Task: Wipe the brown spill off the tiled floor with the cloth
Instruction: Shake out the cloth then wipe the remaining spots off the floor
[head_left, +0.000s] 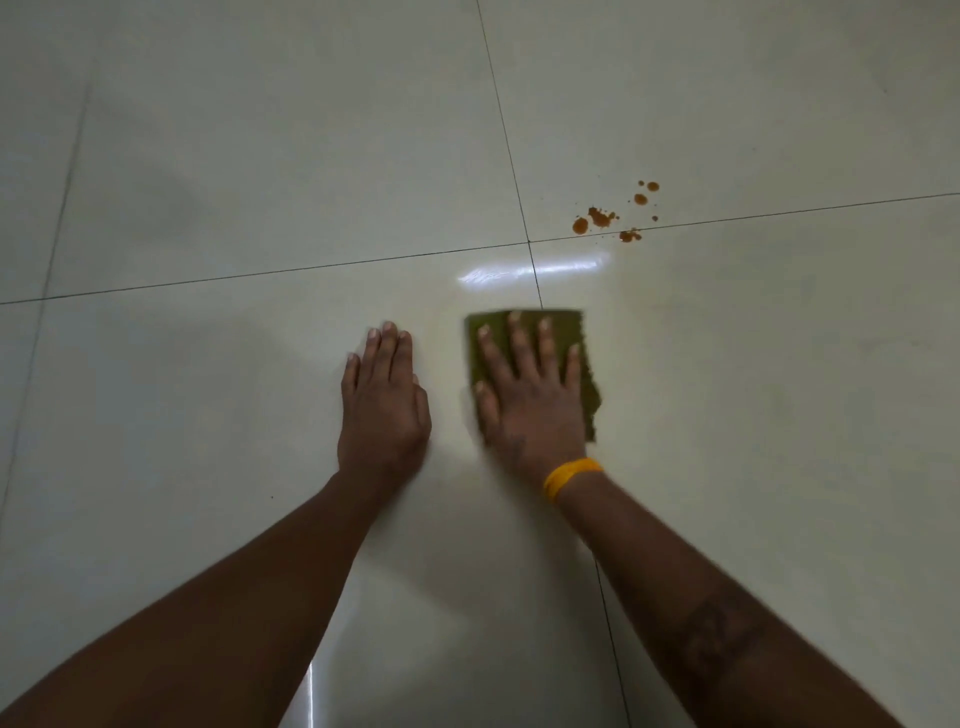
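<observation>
My right hand (530, 395) lies spread flat on the green cloth (584, 364); my left hand (382, 405) rests flat beside it, fingers together. The brown spill (602, 217) sits ahead, slightly right. I should slide forward, pressing evenly.

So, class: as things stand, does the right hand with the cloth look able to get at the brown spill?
Probably yes. The right hand presses the cloth flat, and only bare tiled floor lies between it and the brown spill, further ahead and slightly right. The left hand rests aside, out of the way.
</observation>
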